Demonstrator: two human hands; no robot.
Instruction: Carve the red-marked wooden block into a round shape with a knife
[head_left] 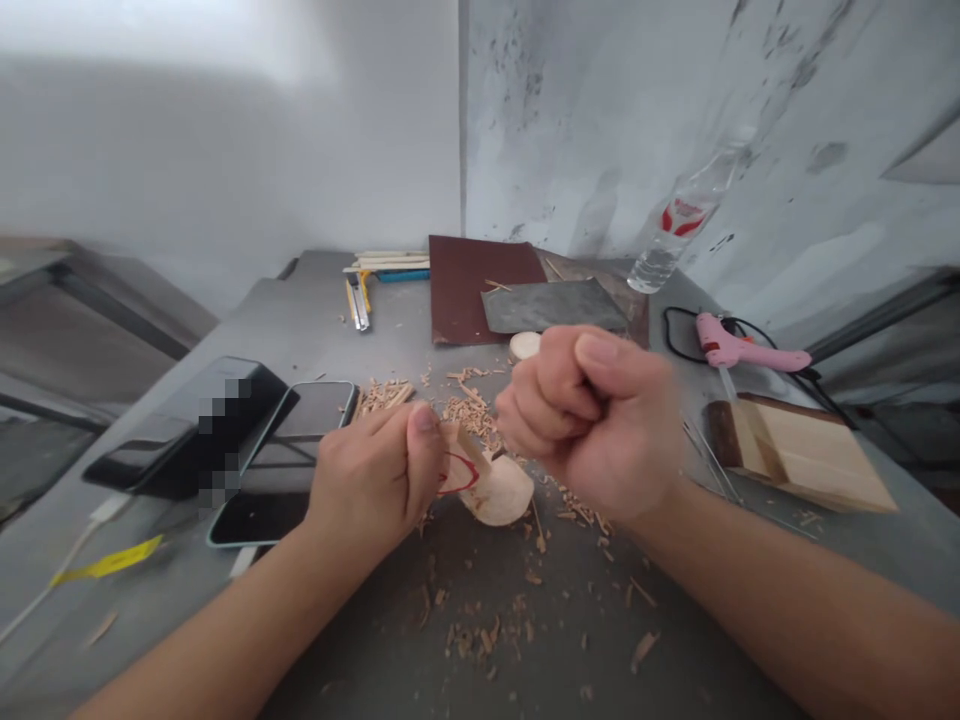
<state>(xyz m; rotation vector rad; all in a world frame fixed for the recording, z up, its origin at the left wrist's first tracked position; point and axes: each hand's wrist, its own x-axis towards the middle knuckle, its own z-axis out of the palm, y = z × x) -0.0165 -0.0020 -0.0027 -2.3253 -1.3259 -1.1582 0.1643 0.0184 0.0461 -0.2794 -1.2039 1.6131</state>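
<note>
My left hand [379, 470] is closed, thumb on top, around a pale piece of wood [456, 468] with a curved red line drawn on it. Just beyond the fingers is a rounded pale wood block [501, 492]; I cannot tell whether it is joined to the held piece. My right hand [600, 420] makes a raised fist to the right of the wood, apart from it. Whatever that fist may hold is hidden by the fingers. Wood shavings [469, 412] lie on the table around and beneath both hands.
At left lie a phone [266, 515] and a black box-like device [187, 420]. Behind are a yellow utility knife [358, 302], brown sandpaper [465, 290], a dark flat slab [555, 305] and a water bottle [682, 220]. A pink glue gun [750, 350] and wood block [817, 450] lie right.
</note>
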